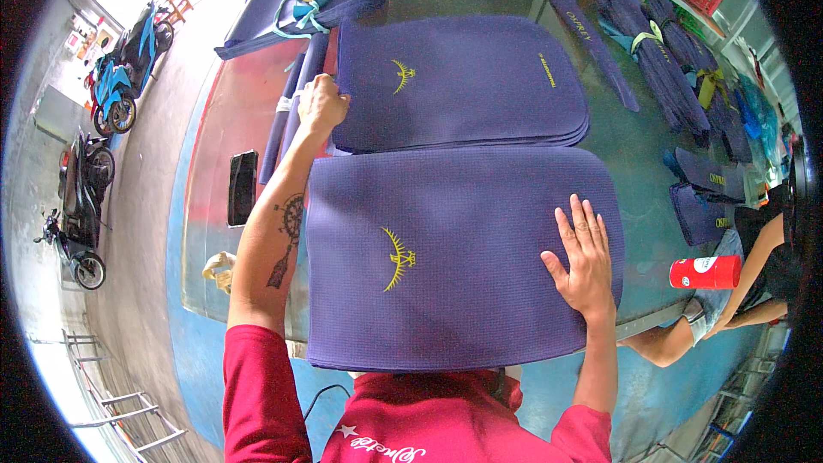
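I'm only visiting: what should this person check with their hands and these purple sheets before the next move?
1. Right hand flat on the near purple, textured sheet with a yellow emblem: ok.
2. Left hand gripping the far stack of purple, round-cornered sheets: cannot tell; fingertips hidden at its left edge.
3. Near sheet's front edge on the table: not ok, seems to overhang.
4. Flat black phone clear of sheets: ok.
5. Red cylindrical container clear of sheets: ok.

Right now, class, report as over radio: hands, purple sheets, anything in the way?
Left hand at left edge of far purple stack, grip unclear. Right hand flat on near purple sheet. Black phone lies left, apart from both.
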The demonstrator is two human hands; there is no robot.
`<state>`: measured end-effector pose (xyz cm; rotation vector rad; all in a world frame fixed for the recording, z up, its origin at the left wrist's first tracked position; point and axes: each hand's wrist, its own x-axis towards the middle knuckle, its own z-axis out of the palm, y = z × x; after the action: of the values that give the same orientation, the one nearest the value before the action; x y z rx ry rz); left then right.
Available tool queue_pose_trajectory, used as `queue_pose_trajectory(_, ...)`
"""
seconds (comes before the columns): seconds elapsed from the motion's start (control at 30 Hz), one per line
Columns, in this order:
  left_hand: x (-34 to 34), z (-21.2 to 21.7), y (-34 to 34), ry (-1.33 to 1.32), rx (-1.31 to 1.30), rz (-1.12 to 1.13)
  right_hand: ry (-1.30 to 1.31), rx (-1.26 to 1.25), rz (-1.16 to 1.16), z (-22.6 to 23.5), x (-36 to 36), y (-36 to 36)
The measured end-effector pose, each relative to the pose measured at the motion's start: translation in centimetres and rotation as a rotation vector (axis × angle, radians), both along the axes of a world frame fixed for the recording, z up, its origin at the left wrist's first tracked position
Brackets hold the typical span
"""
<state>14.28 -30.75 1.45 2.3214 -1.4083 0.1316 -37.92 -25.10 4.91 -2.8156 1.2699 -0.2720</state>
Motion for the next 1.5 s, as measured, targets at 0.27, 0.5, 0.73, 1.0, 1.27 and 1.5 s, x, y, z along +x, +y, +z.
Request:
queue_pose_trajectory(0.27,-1.0,2.9,-5.1,-0.213,0.124,-0.079,-0.03,0.007,0.015,-0.1,0.2,0.1)
queue_pose_trajectory(0.5,-11.8,12.8,-9.1,0.423,-0.212,-0.344,-0.063,0.034,0.006,-0.1,-0.2,0.1)
queue_pose_trajectory(0.73,-15.8,24.2,2.4,0.868,-0.822,-0.477,-0.982,0.623,0.012,0.6,-2.3,-0.9)
queue_pose_trajectory(1.0,-14.5,16.2,25.7,0.456,-0.532,-0.131,-1.96,1.648,0.35,4.4,-4.1,-0.5)
queue_pose_trajectory(1.27,-16.0,4.1,31.9,1.493,-0.381,-0.06,-0.969,1.013,-0.448,2.4,-8.8,0.0)
queue_pose_trajectory(1.5,-12.8,5.3,32.3,1.456,-0.287,-0.104,-0.758,0.605,-0.39,4.4,-5.4,-2.8)
